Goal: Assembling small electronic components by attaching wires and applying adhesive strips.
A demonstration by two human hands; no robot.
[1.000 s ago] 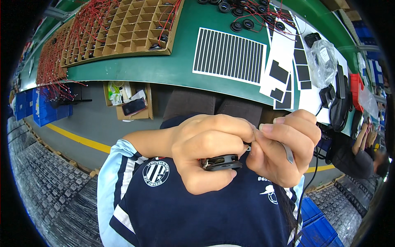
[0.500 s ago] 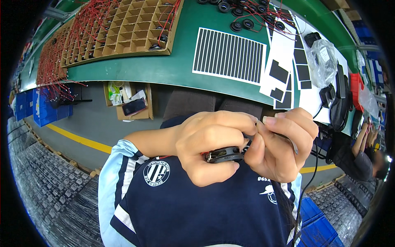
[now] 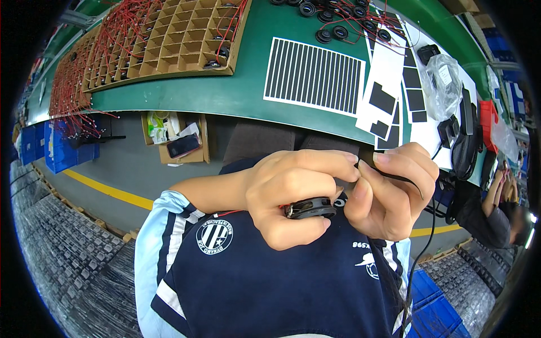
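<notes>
My left hand (image 3: 290, 194) is closed around a small round black speaker (image 3: 311, 208), curled fingers holding it in the palm. A bit of red wire (image 3: 228, 213) shows by my left wrist, probably from that speaker. My right hand (image 3: 394, 194) is closed in a pinch on a thin black strip (image 3: 403, 179), which curves across its fingers. The fingertips of both hands meet near the strip's end, and whether the left ones also grip it I cannot tell. Both hands are above my lap, just off the table's front edge.
On the green table (image 3: 186, 101) lie a sheet of black strips (image 3: 315, 76), white sheets with black patches (image 3: 383, 98) and several black speakers (image 3: 338, 32). A divided cardboard tray (image 3: 180, 42) stands left. Below is a box with a phone (image 3: 183, 145). A person (image 3: 490, 217) works far right.
My right hand has turned slightly and its index finger has lifted, so more of the black strip shows. My left hand, with the speaker, has shifted slightly right.
</notes>
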